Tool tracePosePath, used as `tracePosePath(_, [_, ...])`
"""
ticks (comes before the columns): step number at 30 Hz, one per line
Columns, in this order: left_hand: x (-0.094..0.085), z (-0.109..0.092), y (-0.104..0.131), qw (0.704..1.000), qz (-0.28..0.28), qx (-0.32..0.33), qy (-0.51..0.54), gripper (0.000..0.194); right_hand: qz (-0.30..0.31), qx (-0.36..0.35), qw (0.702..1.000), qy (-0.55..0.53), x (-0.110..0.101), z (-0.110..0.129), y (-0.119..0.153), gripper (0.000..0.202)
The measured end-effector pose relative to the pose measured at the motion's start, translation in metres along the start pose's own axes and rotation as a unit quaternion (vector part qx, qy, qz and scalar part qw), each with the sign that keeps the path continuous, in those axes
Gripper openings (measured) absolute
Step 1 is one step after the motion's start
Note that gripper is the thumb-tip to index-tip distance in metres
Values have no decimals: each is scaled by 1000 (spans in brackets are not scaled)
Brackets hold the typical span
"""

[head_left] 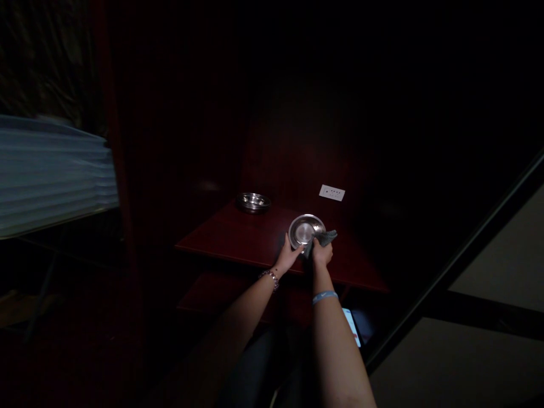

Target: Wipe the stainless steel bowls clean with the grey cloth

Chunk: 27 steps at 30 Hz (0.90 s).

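A round, shiny metal bowl [303, 231] is held tilted above the front part of a dark red shelf, its inside facing me. My left hand [288, 256] grips its lower left rim, thumb at the near edge. On the bowl's right side, my right hand [323, 253] is closed on a grey cloth [326, 237], which lies against the rim and partly over the inside. A stack of similar metal bowls [254, 203] rests farther back on the left of the shelf.
The dark red shelf [221, 232] has a white socket plate [332, 193] on the wall behind it. Pale stacked items [55, 170] stand at the far left. A lit phone screen [352, 327] shows below the shelf, beside my right forearm.
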<state>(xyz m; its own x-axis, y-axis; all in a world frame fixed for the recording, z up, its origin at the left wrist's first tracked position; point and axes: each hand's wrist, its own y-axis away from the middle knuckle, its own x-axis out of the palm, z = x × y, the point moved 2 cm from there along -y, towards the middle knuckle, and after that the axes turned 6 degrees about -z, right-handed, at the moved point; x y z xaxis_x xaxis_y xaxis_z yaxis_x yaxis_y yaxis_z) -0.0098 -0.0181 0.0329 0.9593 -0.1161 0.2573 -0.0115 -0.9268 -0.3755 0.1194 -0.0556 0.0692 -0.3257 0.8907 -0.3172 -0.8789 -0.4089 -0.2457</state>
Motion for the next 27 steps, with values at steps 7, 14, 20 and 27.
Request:
tracePosePath(7, [0,2,-5,1000,-11,4,-11,65,14,29,999,8,0,-5,-1,40])
tracePosePath(14, [3,0,-5,1000,15,21,-8,41,10,41,999,10,-6,-4,-1,45])
tracePosePath(20, [3,-1,-3,999,17,1,-34,40,-15,25,1000,8,-10,-2,4,44])
tracePosePath(27, [2,-3,-1,999,36,8,-33,42,-39,-49,997,39,-16,3,8,45])
